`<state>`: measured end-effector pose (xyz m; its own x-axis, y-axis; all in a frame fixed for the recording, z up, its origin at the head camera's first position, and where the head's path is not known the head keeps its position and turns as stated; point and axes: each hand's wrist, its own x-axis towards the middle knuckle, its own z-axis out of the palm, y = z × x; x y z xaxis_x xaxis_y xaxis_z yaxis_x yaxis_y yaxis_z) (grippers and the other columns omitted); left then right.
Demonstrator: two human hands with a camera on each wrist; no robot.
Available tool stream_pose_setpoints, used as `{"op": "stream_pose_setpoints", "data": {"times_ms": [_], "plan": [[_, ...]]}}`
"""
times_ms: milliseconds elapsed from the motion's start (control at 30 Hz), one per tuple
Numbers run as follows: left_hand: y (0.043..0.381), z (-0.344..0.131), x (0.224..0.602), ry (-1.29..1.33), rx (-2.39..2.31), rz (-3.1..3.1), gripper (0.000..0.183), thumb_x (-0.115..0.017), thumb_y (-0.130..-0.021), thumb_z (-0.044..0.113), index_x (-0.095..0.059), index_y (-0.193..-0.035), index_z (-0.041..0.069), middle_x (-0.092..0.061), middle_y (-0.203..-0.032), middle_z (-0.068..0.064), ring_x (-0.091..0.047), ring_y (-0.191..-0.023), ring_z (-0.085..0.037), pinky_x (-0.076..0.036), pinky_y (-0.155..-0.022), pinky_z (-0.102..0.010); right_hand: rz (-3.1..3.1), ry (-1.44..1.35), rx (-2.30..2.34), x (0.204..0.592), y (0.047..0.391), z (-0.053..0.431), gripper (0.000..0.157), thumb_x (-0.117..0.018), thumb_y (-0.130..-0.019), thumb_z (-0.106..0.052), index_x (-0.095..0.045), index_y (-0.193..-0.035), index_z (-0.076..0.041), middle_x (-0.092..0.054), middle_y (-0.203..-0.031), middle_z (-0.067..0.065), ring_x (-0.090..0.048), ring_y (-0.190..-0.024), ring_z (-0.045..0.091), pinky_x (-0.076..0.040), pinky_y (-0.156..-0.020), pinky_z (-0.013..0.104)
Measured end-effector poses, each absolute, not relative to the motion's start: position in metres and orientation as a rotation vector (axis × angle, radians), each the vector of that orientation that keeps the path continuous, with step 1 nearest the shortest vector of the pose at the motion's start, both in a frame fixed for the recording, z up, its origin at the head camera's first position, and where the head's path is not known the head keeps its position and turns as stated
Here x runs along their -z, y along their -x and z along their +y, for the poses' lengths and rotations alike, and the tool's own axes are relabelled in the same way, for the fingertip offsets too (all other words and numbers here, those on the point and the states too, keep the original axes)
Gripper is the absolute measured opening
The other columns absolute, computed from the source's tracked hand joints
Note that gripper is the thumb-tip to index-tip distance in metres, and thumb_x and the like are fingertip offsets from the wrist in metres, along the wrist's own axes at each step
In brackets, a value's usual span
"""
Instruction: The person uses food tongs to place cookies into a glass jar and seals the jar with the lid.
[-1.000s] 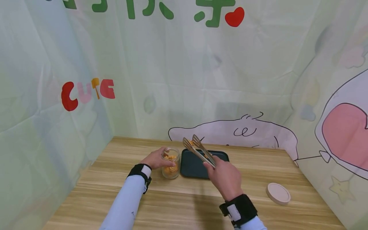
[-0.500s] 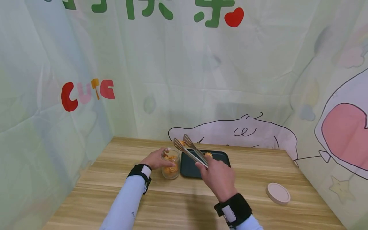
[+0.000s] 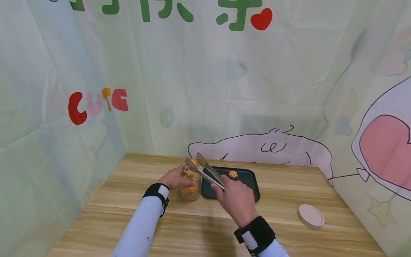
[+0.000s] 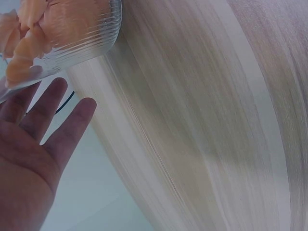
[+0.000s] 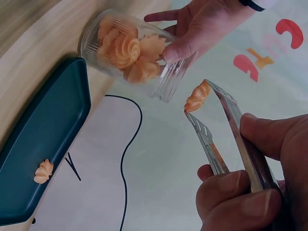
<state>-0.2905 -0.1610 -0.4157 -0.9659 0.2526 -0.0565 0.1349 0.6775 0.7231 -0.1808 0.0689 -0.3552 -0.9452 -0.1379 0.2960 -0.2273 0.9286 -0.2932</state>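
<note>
My left hand [image 3: 176, 178] holds a glass jar [image 3: 191, 192] near its rim, thumb across the front and fingers behind. Piped swirl cookies [image 5: 126, 50] fill much of the jar. My right hand [image 3: 237, 200] grips metal tongs [image 3: 208, 174] with slotted ends. Between the tong tips, one cookie [image 5: 197, 96] is pinched, just above the jar's open mouth in the head view. Right of the jar lies a dark teal tray [image 3: 208, 192], partly behind the right hand, with a single cookie [image 3: 232, 174] on it.
A round pale pink lid [image 3: 310, 216] lies on the wooden table [image 3: 154, 228] at the right. Printed cloth [image 3: 199, 71] hangs behind the table and along both sides.
My right hand has moved left with the tongs and the pinched cookie, from over the tray to the jar's mouth. The cookie on the tray has come into view. My left hand stays put.
</note>
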Motion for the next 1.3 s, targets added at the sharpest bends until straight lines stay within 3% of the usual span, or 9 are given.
{"op": "stream_pose_setpoints", "data": {"times_ms": [233, 500, 700, 1000, 1300], "plan": [[0.291, -0.162, 0.416, -0.358, -1.167, 2.735, 0.085, -0.081, -0.074, 0.042, -0.042, -0.143, 0.012, -0.052, -0.139, -0.013, -0.046, -0.122, -0.030, -0.038, -0.104, -0.054, -2.815, -0.313, -0.461, 0.358, 0.181, 0.064, 0.047, -0.064, -0.091, -0.044, -0.065, -0.118, -0.005, -0.050, -0.055, -0.001, -0.042, -0.044, 0.013, -0.030, -0.035, 0.026], [0.294, -0.162, 0.418, -0.266, -1.149, 2.733, 0.082, -0.080, -0.074, 0.045, -0.045, -0.139, 0.009, -0.059, -0.127, -0.011, -0.052, -0.112, -0.026, -0.042, -0.100, -0.052, -2.800, -0.258, -0.473, 0.358, 0.183, 0.070, 0.040, -0.063, -0.092, -0.044, -0.066, -0.109, -0.008, -0.048, -0.054, -0.002, -0.042, -0.043, 0.013, -0.028, -0.035, 0.026], [0.292, -0.161, 0.416, -0.253, -1.129, 2.740, 0.086, -0.080, -0.074, 0.046, -0.042, -0.142, 0.008, -0.057, -0.131, -0.013, -0.050, -0.115, -0.028, -0.041, -0.101, -0.052, -2.805, -0.242, -0.485, 0.357, 0.184, 0.075, 0.039, -0.063, -0.092, -0.044, -0.066, -0.107, -0.008, -0.047, -0.053, -0.002, -0.042, -0.044, 0.013, -0.028, -0.036, 0.026], [0.289, -0.160, 0.415, -0.272, -1.107, 2.757, 0.088, -0.080, -0.075, 0.044, -0.040, -0.144, 0.007, -0.055, -0.133, -0.016, -0.048, -0.117, -0.029, -0.040, -0.103, -0.051, -2.768, -0.200, -0.461, 0.357, 0.188, 0.088, 0.044, -0.063, -0.091, -0.043, -0.066, -0.114, -0.005, -0.044, -0.050, -0.001, -0.040, -0.041, 0.014, -0.024, -0.034, 0.026], [0.291, -0.160, 0.416, -0.295, -1.110, 2.756, 0.088, -0.080, -0.073, 0.045, -0.042, -0.142, 0.006, -0.057, -0.130, -0.015, -0.050, -0.114, -0.028, -0.042, -0.100, -0.050, -2.834, -0.113, -0.527, 0.360, 0.199, 0.102, 0.050, -0.061, -0.093, -0.043, -0.063, -0.125, -0.004, -0.052, -0.057, 0.002, -0.047, -0.048, 0.016, -0.033, -0.037, 0.029]]}}
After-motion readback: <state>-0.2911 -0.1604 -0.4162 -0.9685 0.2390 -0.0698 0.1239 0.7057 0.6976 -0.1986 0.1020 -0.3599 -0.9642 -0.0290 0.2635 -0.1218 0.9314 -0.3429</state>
